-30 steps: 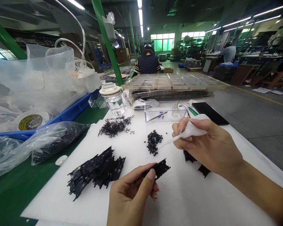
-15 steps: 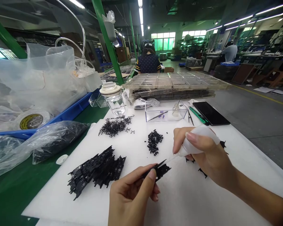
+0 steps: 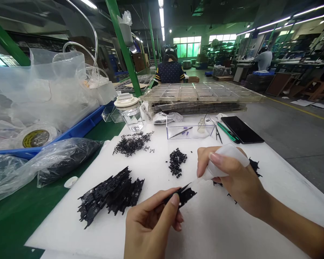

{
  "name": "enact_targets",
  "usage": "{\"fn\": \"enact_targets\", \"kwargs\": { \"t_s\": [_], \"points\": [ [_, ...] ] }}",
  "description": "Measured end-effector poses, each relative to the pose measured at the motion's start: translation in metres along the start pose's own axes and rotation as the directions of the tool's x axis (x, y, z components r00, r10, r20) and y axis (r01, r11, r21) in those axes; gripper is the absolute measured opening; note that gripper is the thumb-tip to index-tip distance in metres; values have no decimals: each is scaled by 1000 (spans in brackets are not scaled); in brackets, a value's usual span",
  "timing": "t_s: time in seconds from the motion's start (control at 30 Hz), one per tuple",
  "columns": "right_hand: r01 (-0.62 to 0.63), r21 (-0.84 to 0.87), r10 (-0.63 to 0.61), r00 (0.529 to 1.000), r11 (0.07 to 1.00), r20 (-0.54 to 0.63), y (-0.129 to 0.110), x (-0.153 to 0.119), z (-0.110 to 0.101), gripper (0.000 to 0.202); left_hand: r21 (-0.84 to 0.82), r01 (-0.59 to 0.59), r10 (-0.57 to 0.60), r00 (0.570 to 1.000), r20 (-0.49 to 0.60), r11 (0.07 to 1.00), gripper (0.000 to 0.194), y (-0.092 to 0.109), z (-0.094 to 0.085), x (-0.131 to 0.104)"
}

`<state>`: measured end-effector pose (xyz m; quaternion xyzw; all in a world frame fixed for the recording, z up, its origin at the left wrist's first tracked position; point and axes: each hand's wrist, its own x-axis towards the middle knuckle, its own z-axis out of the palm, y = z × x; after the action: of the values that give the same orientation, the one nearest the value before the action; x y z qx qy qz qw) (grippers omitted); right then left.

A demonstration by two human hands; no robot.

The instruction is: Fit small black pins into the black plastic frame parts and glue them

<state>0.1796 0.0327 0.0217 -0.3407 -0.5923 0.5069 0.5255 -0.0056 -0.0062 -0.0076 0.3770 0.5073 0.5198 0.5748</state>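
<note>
A flat black plastic part [image 3: 188, 196] with small holes is pinched between the thumb and fingers of my left hand [image 3: 155, 217]. My right hand [image 3: 236, 172] is closed around a white squeeze bottle [image 3: 228, 162], tilted so that its thin nozzle [image 3: 190, 184] reaches the black part; whether it touches cannot be made out. Beyond the hands lies a small heap of tiny black pieces [image 3: 177, 162]. Stacked black plastic parts [image 3: 110, 196] lie to the left, and thin black clips [image 3: 132, 144] are piled behind them. More black parts [image 3: 254, 167] are partly hidden behind my right hand.
A clear box [image 3: 190, 132] holds a blade-like tool and a small jar. Tweezers [image 3: 218, 135], a green cutter [image 3: 228, 132] and a black tablet [image 3: 242, 129] lie at right. A lidded jug [image 3: 132, 117] stands before stacked clear trays [image 3: 202, 92]. A person [image 3: 170, 68] sits beyond.
My right hand and the bottle have shifted slightly left, uncovering more of the black parts behind them. My left hand and its part have hardly moved.
</note>
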Motion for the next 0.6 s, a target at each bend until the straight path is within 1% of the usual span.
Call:
{"fn": "enact_targets", "kwargs": {
  "t_s": [0.37, 0.5, 0.6],
  "points": [
    [-11, 8, 12, 1000, 1000, -4, -1, 0, 2, 39, 14, 2, -2, 1000, 2, 1000, 24, 0, 1, -2],
    [-15, 13, 15, 1000, 1000, 11, -2, 0, 3, 40, 21, -19, 20, 999, -48, 1000, 19, 3, 4, -4],
    [-13, 19, 13, 1000, 1000, 2, -3, -1, 3, 39, 28, -9, 11, 999, -41, 1000, 19, 3, 5, -4]
  ]
}}
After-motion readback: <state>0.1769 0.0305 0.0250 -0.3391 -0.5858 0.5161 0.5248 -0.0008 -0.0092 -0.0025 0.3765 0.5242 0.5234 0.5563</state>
